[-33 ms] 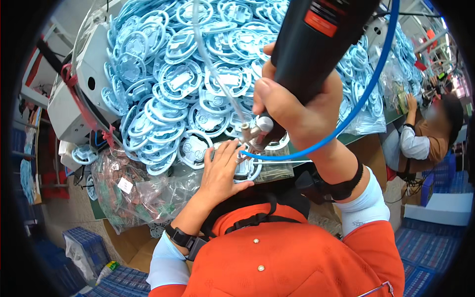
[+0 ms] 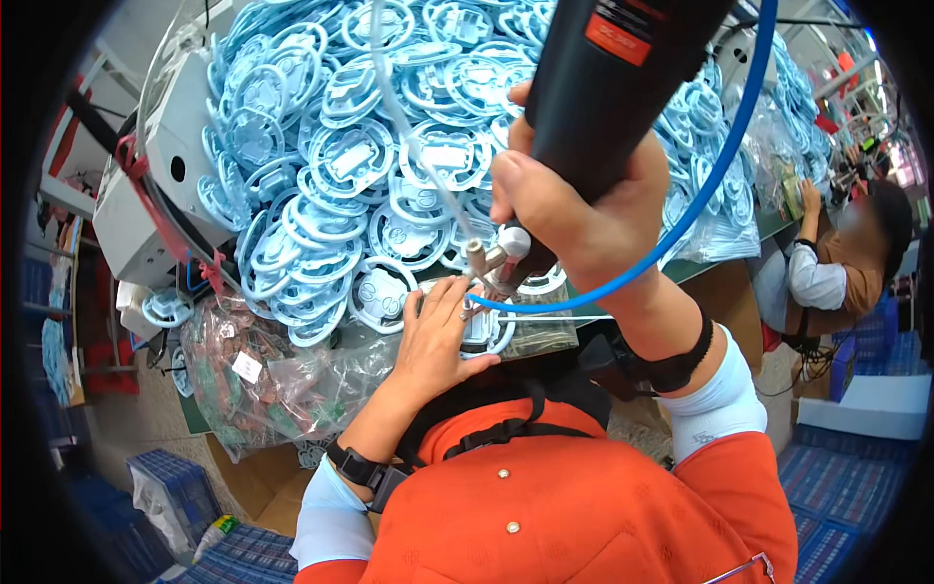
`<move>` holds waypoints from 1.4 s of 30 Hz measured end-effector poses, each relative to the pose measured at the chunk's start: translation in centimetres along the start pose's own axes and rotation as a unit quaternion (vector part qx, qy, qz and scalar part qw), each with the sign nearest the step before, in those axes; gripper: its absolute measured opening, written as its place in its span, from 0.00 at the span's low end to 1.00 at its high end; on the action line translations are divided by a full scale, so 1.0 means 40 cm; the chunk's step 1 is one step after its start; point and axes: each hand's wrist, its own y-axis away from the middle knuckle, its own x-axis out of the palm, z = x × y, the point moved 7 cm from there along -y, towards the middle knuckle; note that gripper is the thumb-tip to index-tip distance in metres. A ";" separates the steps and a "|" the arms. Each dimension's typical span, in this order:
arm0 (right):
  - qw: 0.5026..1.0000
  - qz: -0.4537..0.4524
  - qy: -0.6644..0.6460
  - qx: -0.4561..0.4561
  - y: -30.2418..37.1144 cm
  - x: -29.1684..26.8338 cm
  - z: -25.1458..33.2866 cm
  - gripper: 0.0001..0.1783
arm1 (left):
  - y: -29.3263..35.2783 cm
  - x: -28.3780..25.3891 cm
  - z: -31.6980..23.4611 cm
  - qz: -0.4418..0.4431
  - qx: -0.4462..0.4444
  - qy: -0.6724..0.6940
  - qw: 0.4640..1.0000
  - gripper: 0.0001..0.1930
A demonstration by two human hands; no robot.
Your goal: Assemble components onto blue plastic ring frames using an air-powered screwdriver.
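Observation:
My right hand (image 2: 593, 219) is wrapped round a thick black powered screwdriver (image 2: 608, 88), which is tilted with its metal nose (image 2: 503, 251) pointing down. A clear tube (image 2: 413, 146) and a blue hose (image 2: 715, 195) run to that nose. Beneath it lies a light-blue round plastic part (image 2: 498, 337), partly covered by my left hand (image 2: 433, 336). The left fingers are stretched out over the part's left side, close to the nose, with the thumb held apart below. The screwdriver's tip and its contact with the part are hidden.
A large heap of light-blue plastic parts (image 2: 355, 156) rises behind my hands. At left stand a clear bag of brownish-green pieces (image 2: 263, 365) and a grey machine housing (image 2: 161, 185). A co-worker (image 2: 837, 263) sits at right. Blue checked crates (image 2: 827, 496) stand below.
The screwdriver and my right hand have shifted slightly to the left, with the hose and tube. My left hand has stayed about where it was.

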 end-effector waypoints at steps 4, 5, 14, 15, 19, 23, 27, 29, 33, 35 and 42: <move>0.999 -0.011 -0.034 0.035 -0.013 0.017 -0.007 0.20 | 0.002 0.013 0.014 -0.001 -0.012 0.011 1.000 0.48; 0.999 -0.015 -0.036 0.033 -0.013 0.019 -0.012 0.21 | 0.002 0.015 0.016 0.004 -0.015 0.017 1.000 0.48; 1.000 -0.007 -0.006 -0.012 0.000 0.022 -0.025 0.22 | 0.023 0.032 0.031 0.020 -0.014 0.049 0.998 0.55; 1.000 0.000 -0.014 -0.005 -0.005 0.019 -0.023 0.22 | 0.024 0.030 0.035 0.004 -0.026 0.060 0.998 0.56; 0.998 -0.005 -0.044 -0.038 -0.028 -0.031 0.073 0.23 | 0.009 0.035 0.047 -0.052 -0.057 0.083 0.994 0.59; 0.995 0.039 -0.068 -0.061 0.008 0.034 0.081 0.23 | 0.005 0.067 0.079 -0.093 -0.031 0.079 0.992 0.59; 0.993 0.056 -0.083 -0.063 0.051 0.076 0.036 0.23 | -0.010 0.033 0.048 -0.120 0.001 0.057 0.991 0.50; 0.995 0.054 -0.065 -0.055 0.058 0.081 0.022 0.22 | -0.010 0.045 0.049 -0.114 0.020 0.026 0.993 0.44; 0.995 0.046 -0.089 -0.026 0.060 0.091 -0.001 0.21 | -0.005 0.045 0.048 -0.098 0.002 0.054 0.994 0.44; 0.993 0.047 -0.023 -0.104 0.061 0.090 -0.006 0.26 | -0.022 0.043 0.038 -0.015 -0.040 -0.006 0.999 0.44; 0.992 0.071 -0.039 -0.098 0.090 0.096 0.016 0.14 | -0.014 0.049 0.037 -0.050 -0.026 -0.002 0.998 0.44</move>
